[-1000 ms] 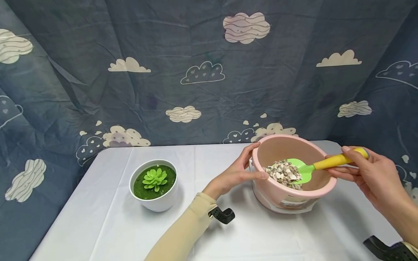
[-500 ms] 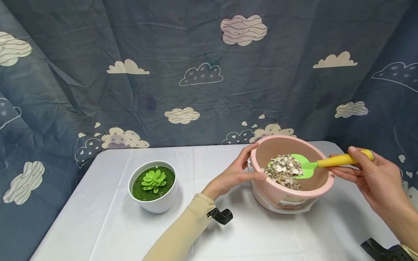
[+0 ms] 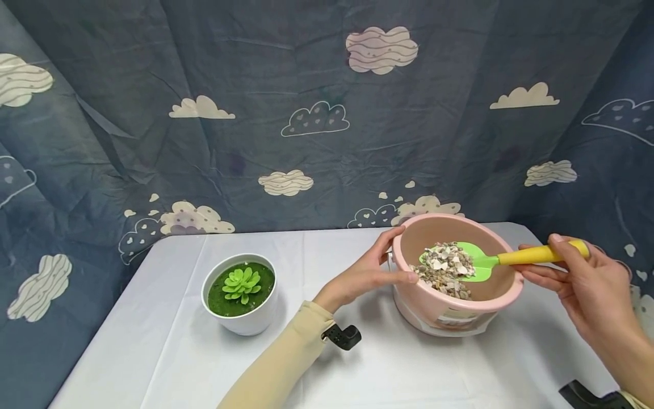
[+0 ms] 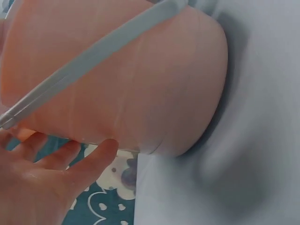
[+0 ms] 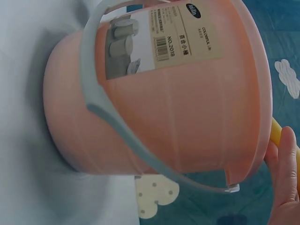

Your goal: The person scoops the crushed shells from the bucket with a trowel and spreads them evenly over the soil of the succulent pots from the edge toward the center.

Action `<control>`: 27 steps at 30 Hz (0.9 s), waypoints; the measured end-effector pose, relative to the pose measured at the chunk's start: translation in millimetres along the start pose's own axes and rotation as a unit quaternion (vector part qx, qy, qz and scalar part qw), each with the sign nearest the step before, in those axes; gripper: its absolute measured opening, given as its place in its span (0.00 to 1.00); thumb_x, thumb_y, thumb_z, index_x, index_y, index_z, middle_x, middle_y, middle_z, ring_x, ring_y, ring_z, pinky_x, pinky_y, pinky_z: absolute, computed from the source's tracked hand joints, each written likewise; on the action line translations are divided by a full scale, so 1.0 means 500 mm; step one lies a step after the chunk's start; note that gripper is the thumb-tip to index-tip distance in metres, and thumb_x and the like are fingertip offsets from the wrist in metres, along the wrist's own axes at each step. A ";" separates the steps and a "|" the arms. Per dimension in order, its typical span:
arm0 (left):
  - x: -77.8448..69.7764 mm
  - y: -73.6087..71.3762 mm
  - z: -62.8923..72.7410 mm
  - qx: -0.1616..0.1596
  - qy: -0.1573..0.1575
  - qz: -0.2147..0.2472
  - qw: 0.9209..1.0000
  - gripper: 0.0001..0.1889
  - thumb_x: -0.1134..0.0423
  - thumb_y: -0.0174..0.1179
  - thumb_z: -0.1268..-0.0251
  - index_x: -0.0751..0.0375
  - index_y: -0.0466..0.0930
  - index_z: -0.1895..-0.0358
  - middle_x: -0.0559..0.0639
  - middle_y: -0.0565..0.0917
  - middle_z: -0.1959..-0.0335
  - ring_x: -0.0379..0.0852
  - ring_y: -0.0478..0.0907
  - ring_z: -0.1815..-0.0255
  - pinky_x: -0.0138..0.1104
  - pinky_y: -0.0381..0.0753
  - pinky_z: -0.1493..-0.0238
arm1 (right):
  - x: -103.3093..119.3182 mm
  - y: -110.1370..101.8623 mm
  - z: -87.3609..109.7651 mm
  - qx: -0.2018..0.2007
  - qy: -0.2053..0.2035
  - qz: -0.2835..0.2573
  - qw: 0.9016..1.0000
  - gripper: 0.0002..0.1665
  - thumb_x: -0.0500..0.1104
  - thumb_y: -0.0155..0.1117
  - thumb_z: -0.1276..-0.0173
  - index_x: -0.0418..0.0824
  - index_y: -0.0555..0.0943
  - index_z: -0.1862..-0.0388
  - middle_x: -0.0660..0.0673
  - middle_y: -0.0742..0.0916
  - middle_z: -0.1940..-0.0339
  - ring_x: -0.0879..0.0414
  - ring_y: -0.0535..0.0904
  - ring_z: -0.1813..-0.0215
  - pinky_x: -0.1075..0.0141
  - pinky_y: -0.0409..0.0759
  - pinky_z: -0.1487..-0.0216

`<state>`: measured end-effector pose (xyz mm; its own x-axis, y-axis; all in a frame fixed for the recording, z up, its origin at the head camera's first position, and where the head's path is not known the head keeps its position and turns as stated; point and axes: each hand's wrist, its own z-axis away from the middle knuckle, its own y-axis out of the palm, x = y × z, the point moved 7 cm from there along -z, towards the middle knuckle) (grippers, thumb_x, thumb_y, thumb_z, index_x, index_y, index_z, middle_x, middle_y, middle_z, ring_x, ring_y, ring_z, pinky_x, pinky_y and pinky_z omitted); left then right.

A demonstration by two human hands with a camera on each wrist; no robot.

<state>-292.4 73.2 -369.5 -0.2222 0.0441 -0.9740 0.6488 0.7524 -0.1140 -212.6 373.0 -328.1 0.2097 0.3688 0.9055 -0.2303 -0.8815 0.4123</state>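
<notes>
A pink bucket (image 3: 414, 309) with a grey-white handle (image 4: 93, 54) stands on the right of the table, gravel (image 3: 444, 287) inside. My left hand (image 3: 357, 278) holds its left side, thumb at the near rim and fingers farther back; in the left wrist view the fingertips reach along the wall. My right hand (image 3: 587, 284) grips the yellow handle of a trowel (image 3: 531, 255), thumb on top, fingers beneath and close to the bucket's right rim. The trowel's green blade lies inside the bucket, heaped with pale, shell-like bits of gravel. In the right wrist view the bucket wall hides the blade.
A white pot (image 3: 245, 325) with a green succulent (image 3: 242, 285) stands on the left of the white-clothed table (image 3: 174, 363). A dark cloud-patterned curtain (image 3: 317, 51) hangs behind the table's back edge. The bucket's hanging handle (image 5: 126, 133) crosses its near side.
The trowel has shifted slightly right and up, and more gravel is now heaped on its blade. In the last half second the hands have barely moved. The left hand stays on the bucket.
</notes>
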 end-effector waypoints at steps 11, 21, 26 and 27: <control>-0.009 0.000 0.030 0.034 -0.010 -0.031 0.999 0.46 0.55 0.68 0.40 0.32 0.48 0.23 0.32 0.53 0.25 0.44 0.58 0.28 0.36 0.74 0.42 | 0.002 0.023 0.008 -0.005 -0.015 -0.039 0.999 0.10 0.36 0.62 0.29 0.38 0.76 0.51 0.42 0.88 0.62 0.44 0.87 0.65 0.53 0.82 0.71; -0.018 -0.019 0.068 0.003 -0.027 -0.107 0.994 0.49 0.49 0.70 0.41 0.28 0.43 0.24 0.35 0.52 0.24 0.41 0.55 0.26 0.46 0.67 0.35 | 0.001 0.055 0.015 0.018 -0.014 -0.041 0.999 0.10 0.35 0.60 0.28 0.38 0.76 0.50 0.41 0.88 0.61 0.43 0.87 0.65 0.55 0.82 0.70; -0.044 -0.037 0.087 -0.015 -0.018 -0.136 0.990 0.52 0.47 0.71 0.44 0.31 0.43 0.23 0.34 0.52 0.24 0.39 0.53 0.25 0.47 0.65 0.33 | 0.001 0.071 0.014 0.026 -0.020 -0.035 0.999 0.11 0.35 0.61 0.28 0.37 0.76 0.48 0.41 0.87 0.59 0.44 0.87 0.64 0.55 0.82 0.69; -0.050 -0.042 0.090 -0.020 -0.016 -0.140 0.990 0.52 0.47 0.71 0.44 0.32 0.43 0.23 0.34 0.52 0.24 0.38 0.53 0.25 0.47 0.64 0.33 | 0.001 0.072 0.013 0.025 -0.020 -0.034 0.999 0.12 0.36 0.61 0.28 0.37 0.76 0.48 0.41 0.87 0.59 0.44 0.87 0.64 0.55 0.82 0.69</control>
<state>-267.7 26.7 -351.7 -0.3656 -0.1905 -0.9111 0.5362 0.7570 -0.3734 -214.7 339.4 -313.3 0.2608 0.4174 0.8705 -0.1671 -0.8686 0.4666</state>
